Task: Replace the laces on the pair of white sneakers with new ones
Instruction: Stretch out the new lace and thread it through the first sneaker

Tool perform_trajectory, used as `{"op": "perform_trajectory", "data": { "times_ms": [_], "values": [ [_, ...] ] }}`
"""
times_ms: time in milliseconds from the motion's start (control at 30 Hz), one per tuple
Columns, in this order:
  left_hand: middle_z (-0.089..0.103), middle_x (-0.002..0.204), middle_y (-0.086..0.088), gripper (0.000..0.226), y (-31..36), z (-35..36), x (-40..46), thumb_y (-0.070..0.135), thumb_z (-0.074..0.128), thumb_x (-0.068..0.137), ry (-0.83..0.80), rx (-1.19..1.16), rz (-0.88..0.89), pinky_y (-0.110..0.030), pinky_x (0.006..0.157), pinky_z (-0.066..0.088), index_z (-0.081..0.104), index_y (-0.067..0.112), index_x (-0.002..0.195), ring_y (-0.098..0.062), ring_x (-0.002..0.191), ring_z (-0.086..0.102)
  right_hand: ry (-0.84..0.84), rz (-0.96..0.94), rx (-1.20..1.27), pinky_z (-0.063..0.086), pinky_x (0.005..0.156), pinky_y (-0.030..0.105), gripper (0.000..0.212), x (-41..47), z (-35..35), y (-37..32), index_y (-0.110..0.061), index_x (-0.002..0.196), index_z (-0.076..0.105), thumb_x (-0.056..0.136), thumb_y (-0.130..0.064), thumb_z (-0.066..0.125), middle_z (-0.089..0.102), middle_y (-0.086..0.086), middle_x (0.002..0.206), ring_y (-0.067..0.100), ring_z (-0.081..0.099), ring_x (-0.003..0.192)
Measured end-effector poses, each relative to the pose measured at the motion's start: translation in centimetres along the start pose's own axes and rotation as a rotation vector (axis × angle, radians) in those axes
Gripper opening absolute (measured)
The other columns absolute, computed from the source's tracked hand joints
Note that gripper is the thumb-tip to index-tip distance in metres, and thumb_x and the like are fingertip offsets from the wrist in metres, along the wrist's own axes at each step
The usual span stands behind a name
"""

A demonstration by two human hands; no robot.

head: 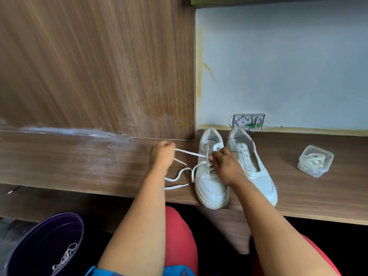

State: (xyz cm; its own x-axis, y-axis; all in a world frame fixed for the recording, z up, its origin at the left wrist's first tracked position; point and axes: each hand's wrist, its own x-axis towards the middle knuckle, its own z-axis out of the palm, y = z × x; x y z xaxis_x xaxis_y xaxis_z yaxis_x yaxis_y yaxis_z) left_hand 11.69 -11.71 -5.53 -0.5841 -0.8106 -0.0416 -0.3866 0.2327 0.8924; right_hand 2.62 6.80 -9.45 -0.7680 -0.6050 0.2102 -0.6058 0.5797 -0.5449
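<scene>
Left sneaker [211, 176] sitting on wooden shelf [79, 156], touching unlaced right sneaker [251, 166]. Your right hand [225, 166] resting on its tongue, pinching lace [189, 154]. Your left hand [163, 154] curling around lace's other stretch, pulling it taut leftward. Loose lace ends lying beside shoe. Plastic box [315, 161] holding laces sitting well right; purple bin [45, 244] standing below.

Lace [190, 153] between hands, apparently taut
</scene>
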Motion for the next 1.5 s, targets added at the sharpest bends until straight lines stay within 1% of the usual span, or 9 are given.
{"op": "perform_trajectory", "data": {
  "times_ms": [133,400,500,633,900,1033,1167,1300,1500],
  "values": [
    [0.051,0.120,0.002,0.025,0.2,-0.6,-1.1,0.045,0.054,0.085,0.104,0.649,0.108,-0.041,0.091,0.031,0.069,0.029,0.097,-0.028,0.121,0.033,-0.007,0.006,-0.008,0.043,0.090,0.042,0.028,-0.3,-0.1,0.1,-0.017,0.104,0.064,0.099,-0.036,0.045,0.049,0.008,0.105,0.032,0.046,0.103],
    [0.046,0.120,0.012,0.011,1.0,4.2,-3.1,0.038,0.056,0.092,-0.296,0.506,0.425,-0.031,0.092,0.025,0.062,0.032,0.085,-0.020,0.121,0.030,0.131,-0.065,-0.133,0.039,0.081,0.040,0.025,-0.6,-0.3,-0.5,-0.011,0.100,0.066,0.096,-0.031,0.051,0.053,0.011,0.103,0.032,0.043,0.099],
    [0.049,0.117,0.001,0.013,1.1,2.1,-1.9,0.019,0.056,0.091,-0.088,0.040,0.250,-0.013,0.087,0.037,0.070,0.019,0.092,-0.022,0.118,0.037,0.180,-0.113,-0.227,0.036,0.083,0.041,0.025,-0.8,-0.6,-0.6,-0.013,0.097,0.066,0.095,-0.035,0.053,0.053,0.009,0.106,0.033,0.043,0.099],
    [0.055,0.120,-0.008,0.028,0.3,-1.1,-0.8,0.029,0.048,0.092,0.356,0.133,0.012,-0.039,0.098,0.033,0.069,0.012,0.097,-0.032,0.119,0.040,0.154,-0.076,-0.283,0.030,0.091,0.042,0.027,-0.9,-1.0,-0.7,-0.019,0.103,0.064,0.096,-0.040,0.048,0.049,0.005,0.118,0.030,0.038,0.110],
    [0.048,0.123,0.002,0.024,0.9,4.7,-3.1,0.048,0.048,0.095,-0.374,0.658,0.428,-0.038,0.098,0.030,0.061,0.028,0.099,-0.025,0.121,0.031,0.103,0.019,-0.179,0.030,0.095,0.043,0.026,-0.9,-0.9,-1.2,-0.023,0.109,0.065,0.094,-0.039,0.050,0.045,0.003,0.124,0.029,0.033,0.117],
    [0.052,0.095,-0.001,0.023,1.4,3.7,-2.1,0.017,0.063,0.087,-0.286,0.024,0.242,-0.030,0.088,0.038,0.059,0.025,0.066,-0.021,0.100,0.047,0.106,0.044,-0.138,0.032,0.096,0.042,0.026,-0.8,-1.1,-1.2,-0.027,0.105,0.067,0.092,-0.042,0.052,0.047,0.001,0.121,0.027,0.035,0.116],
    [0.055,0.059,-0.002,0.026,0.3,-0.5,-0.5,0.016,0.055,0.083,0.265,-0.494,-0.080,-0.030,0.065,0.042,0.051,0.014,0.057,-0.019,0.064,0.055,0.114,0.030,-0.134,0.034,0.096,0.042,0.023,-0.9,-1.2,-1.1,-0.028,0.103,0.066,0.091,-0.043,0.053,0.048,0.000,0.119,0.026,0.036,0.114],
    [0.059,0.111,-0.004,0.027,-1.1,-0.7,-0.5,0.045,0.052,0.079,0.136,0.289,-0.137,-0.042,0.098,0.039,0.063,0.020,0.081,-0.033,0.121,0.044,0.110,0.013,-0.165,0.034,0.097,0.043,0.024,-0.9,-1.1,-0.9,-0.026,0.105,0.064,0.093,-0.041,0.051,0.046,0.002,0.120,0.027,0.036,0.115],
    [0.045,0.126,0.007,0.027,1.0,4.1,-2.8,0.054,0.050,0.092,-0.288,0.583,0.423,-0.038,0.097,0.028,0.061,0.033,0.104,-0.022,0.124,0.030,0.118,0.019,-0.169,0.035,0.093,0.043,0.026,-0.9,-0.7,-1.0,-0.021,0.108,0.063,0.094,-0.040,0.051,0.045,0.004,0.120,0.028,0.037,0.113]
  ]
}}
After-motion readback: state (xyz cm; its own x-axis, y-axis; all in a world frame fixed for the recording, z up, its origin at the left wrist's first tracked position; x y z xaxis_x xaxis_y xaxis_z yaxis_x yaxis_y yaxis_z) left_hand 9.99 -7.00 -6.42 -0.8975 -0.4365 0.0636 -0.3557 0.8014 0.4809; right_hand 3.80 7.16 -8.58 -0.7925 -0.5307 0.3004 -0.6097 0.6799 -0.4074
